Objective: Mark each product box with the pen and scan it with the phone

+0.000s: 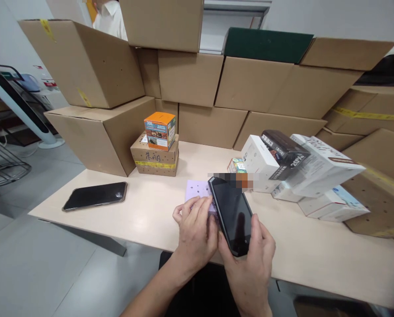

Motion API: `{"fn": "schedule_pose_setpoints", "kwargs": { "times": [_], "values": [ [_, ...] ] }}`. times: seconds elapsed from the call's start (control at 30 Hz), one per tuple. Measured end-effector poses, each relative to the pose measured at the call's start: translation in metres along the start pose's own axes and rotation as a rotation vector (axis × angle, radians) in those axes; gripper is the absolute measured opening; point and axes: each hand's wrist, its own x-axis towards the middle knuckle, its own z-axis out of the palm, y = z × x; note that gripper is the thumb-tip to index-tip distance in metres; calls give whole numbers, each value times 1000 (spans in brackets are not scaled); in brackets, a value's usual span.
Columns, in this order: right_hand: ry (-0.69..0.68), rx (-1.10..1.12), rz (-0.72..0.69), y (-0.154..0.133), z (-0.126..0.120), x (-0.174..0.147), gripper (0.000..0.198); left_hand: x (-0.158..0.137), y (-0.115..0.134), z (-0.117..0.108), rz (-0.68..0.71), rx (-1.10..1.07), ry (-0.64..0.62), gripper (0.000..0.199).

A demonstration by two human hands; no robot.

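Observation:
A black handheld phone [234, 215] with a thick, rugged frame is tilted above the table, its dark screen facing up. My right hand [251, 259] grips its lower right side, thumb on the bottom left edge and fingers along the right. My left hand [197, 231] is closed, fingertips and thumb against the phone's left edge. Under and behind these fingers lies a light purple box [194, 188] with small dark marks on its top; the phone and my left hand hide part of it. A pixelated patch covers the phone's top end.
Another phone [96, 196] lies at the table's left. An orange box [160, 131] stands on a small taped carton [154, 158]. White boxes [325, 165] and a dark brown box [284, 154] are piled at right. Large cartons [190, 79] wall the back; a person [110, 20] is beyond.

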Motion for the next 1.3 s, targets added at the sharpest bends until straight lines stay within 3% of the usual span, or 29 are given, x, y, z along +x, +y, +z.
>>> {"fn": "schedule_pose_setpoints", "kwargs": {
  "times": [0.9, 1.1, 1.3],
  "values": [
    [-13, 31, 57, 16, -6, 6, 84, -1, -2, 1, 23, 45, -2, 41],
    [28, -30, 56, 32, -14, 7, 85, -2, -2, 4, 26, 70, 20, 42],
    [113, -165, 65, 65, -27, 7, 86, 0, -6, -1, 69, 74, 2, 46]
  ]
}}
